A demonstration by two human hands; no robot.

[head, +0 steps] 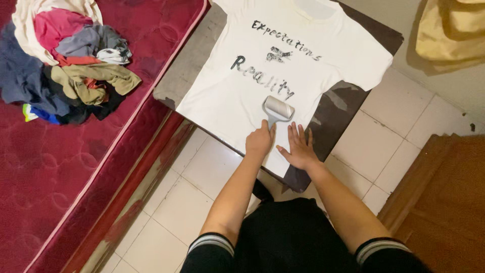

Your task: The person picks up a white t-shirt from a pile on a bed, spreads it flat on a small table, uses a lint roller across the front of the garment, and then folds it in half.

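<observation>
1. Your left hand (260, 141) grips the grey-handled white lint roller (277, 109), which rests on the white printed cotton T-shirt (242, 96)
2. Your right hand (299, 148) lies flat, fingers spread, near the hem
3. The shirt covers a dark small table (337, 108); pale tiled floor (166, 202) lies open alongside

White printed cotton T-shirt (262, 86) flat on dark desk (343, 108); grey lint roller (278, 109) on shirt. Heaped mixed clothes (65, 65) on red mattress (60, 167), left of desk.
</observation>
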